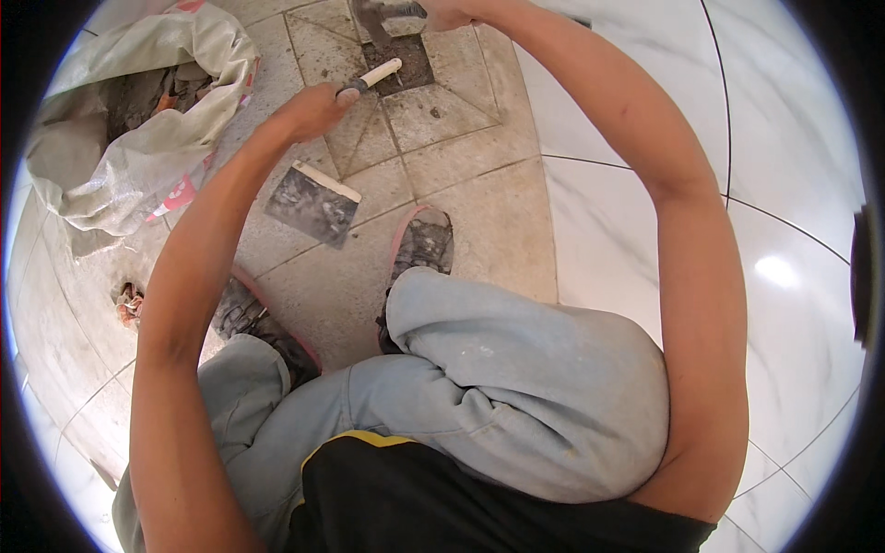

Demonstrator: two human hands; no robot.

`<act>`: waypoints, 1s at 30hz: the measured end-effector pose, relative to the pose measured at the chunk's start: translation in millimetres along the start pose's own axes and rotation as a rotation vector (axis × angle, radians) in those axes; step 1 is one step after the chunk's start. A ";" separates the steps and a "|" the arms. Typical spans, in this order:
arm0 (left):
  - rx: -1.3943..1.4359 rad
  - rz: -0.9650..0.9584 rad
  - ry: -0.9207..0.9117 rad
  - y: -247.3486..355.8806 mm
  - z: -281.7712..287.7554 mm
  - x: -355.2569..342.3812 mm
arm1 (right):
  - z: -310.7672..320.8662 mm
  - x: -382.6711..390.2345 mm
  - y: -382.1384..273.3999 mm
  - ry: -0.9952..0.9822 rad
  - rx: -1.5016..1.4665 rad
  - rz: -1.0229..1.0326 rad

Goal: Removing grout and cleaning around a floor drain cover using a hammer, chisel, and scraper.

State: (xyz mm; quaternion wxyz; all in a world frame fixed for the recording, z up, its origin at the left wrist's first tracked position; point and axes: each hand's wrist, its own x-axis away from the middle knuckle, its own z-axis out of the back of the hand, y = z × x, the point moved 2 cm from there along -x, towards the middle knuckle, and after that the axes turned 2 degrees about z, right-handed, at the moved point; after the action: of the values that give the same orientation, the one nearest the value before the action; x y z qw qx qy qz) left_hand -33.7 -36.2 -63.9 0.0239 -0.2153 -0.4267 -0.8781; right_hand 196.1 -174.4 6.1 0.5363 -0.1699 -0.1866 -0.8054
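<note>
My left hand (320,111) is closed round a short tool with a dark grip and a cream-coloured straight end (383,72); its exact kind I cannot make out. That end reaches over a dark square recess (419,64) in the tiled floor, with loose dirt in it. At the top edge my right hand (449,13), partly cut off, grips the handle of a hammer. The grey hammer head (373,20) hangs over the far side of the recess, apart from the cream end.
A wide scraper blade (312,206) with a cream edge lies on the floor before my shoes (426,241). At the left an open woven sack (138,180) holds rubble (175,92). Broken bits (129,304) lie below it. White marbled tiles (599,207) cover the right side.
</note>
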 end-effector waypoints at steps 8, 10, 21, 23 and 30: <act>0.047 -0.003 0.045 -15.1 -3.4 12.0 | 40.9 20.1 -33.2 -0.032 0.096 0.101; 0.109 0.031 -0.016 -2.4 -5.8 0.3 | 54.2 35.1 -21.3 -0.074 -0.081 -0.076; 0.014 -0.007 0.042 11.9 -8.1 -11.6 | 37.9 42.0 10.3 0.159 -0.126 -0.182; 0.033 0.012 -0.006 14.5 -6.2 -15.8 | 30.7 37.5 7.7 0.145 -0.125 -0.254; 0.035 -0.049 0.036 -2.5 -14.1 -12.3 | 44.3 16.5 -7.3 -0.031 -0.045 -0.149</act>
State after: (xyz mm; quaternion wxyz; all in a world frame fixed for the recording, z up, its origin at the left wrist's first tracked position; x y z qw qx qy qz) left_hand -28.2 -47.1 -78.3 0.0137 -0.1883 -0.4469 -0.8744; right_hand 186.5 -163.6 51.7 0.4680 -0.1799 -0.1891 -0.8443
